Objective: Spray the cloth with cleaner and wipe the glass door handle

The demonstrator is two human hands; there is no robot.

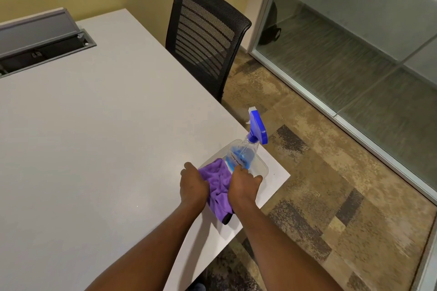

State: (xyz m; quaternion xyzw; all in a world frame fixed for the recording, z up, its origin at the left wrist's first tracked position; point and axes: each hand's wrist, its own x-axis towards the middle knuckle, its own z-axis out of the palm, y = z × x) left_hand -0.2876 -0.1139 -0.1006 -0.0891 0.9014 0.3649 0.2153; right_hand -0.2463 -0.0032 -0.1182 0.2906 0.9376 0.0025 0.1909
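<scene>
Both my hands close on the purple cloth (218, 181) at the table's (94, 125) near right corner, left hand (192, 185) and right hand (242, 184) bunching it beside the spray bottle (246, 151). Nothing looks sprayed yet; the door handle is out of view.

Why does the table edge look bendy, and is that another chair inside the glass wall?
In the head view, the wide lens bows the table edge and the glass wall frame. The dark shape in the glass is a faint reflection, probably the chair. Soft light, no harsh glare; hands, purple cloth and spray bottle look sharp.
</scene>
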